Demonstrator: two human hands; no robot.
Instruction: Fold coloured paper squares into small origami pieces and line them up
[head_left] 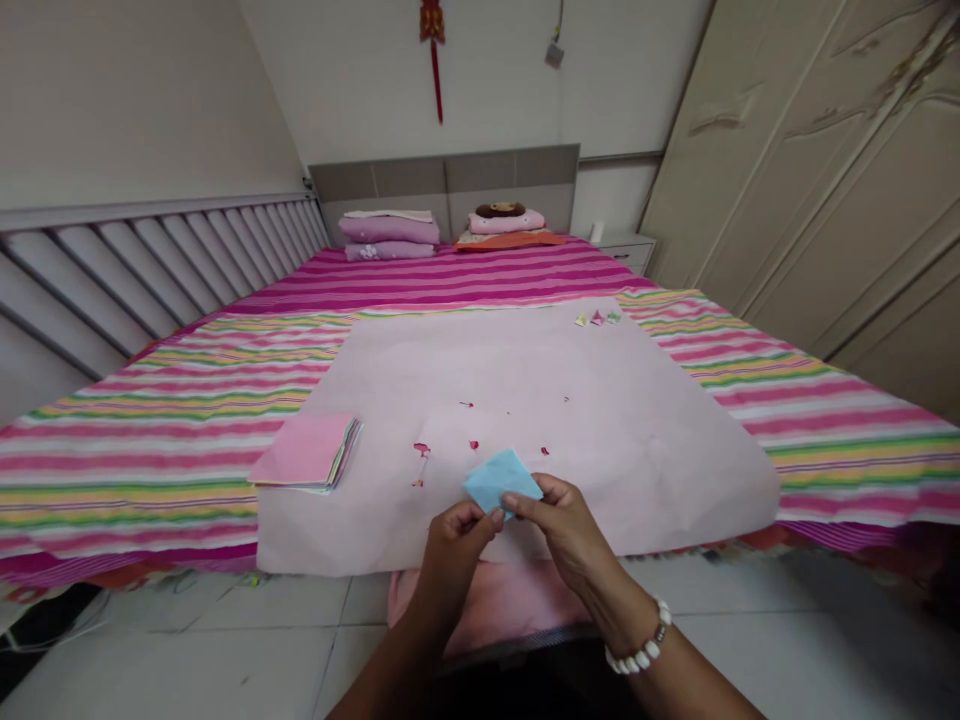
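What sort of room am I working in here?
Most likely a bedroom in a home: there's a wide bed spread with a pink-and-white striped fabric cover, a rectangular grey-brown panelled headboard against the wall, and a tall cream wardrobe with moulded doors.

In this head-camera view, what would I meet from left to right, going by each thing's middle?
Pale grey slatted bed rail, pink-topped stack of paper sheets, bare left hand, light-blue paper piece held in both hands, bare right hand, white beaded bracelet, cream carved wardrobe.
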